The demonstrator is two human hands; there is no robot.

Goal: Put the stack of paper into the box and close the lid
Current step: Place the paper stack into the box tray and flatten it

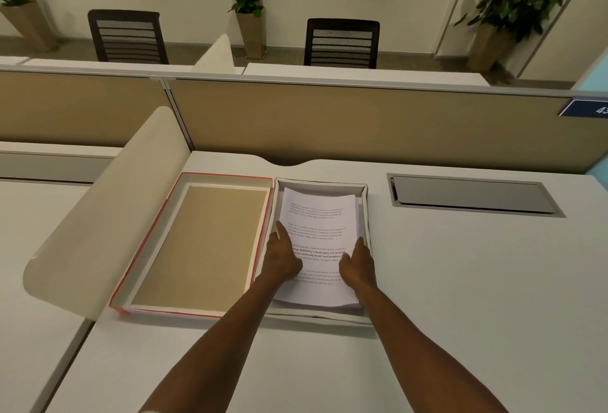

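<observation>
A stack of printed white paper (pixel 317 225) lies inside the shallow white box (pixel 366 212) in the middle of the desk. My left hand (pixel 282 259) rests on the stack's left side with the index finger stretched forward. My right hand (pixel 359 263) presses flat on the stack's right edge, against the box wall. Neither hand grips anything. The lid (pixel 210 244), red-edged with a tan inside, lies upside down just left of the box and touches it.
A rounded cream divider (pixel 108 212) stands left of the lid. A grey cable hatch (pixel 473 195) is set in the desk at the right. A tan partition (pixel 362 123) closes the back; chairs and potted plants stand beyond it.
</observation>
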